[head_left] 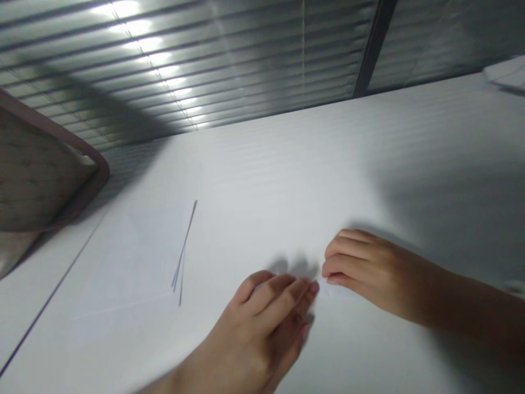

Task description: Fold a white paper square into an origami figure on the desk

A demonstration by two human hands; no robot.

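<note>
A small piece of white paper (339,288) lies on the white table (287,175), hard to tell from the surface. My right hand (369,273) reaches in from the right with its fingers curled together, and the fingertips pinch down on the paper's near edge. My left hand (266,317) comes up from the bottom and lies flat on the table with its fingers stretched out side by side. Its fingertips touch the left end of the same paper. The two hands almost meet.
Several white sheets (131,262) lie in a loose stack on the table's left part, their dark edges showing. A brown rounded object (45,175), perhaps a chair back, stands at the far left. Closed window blinds (205,65) run along the far edge. A white object (506,74) sits far right.
</note>
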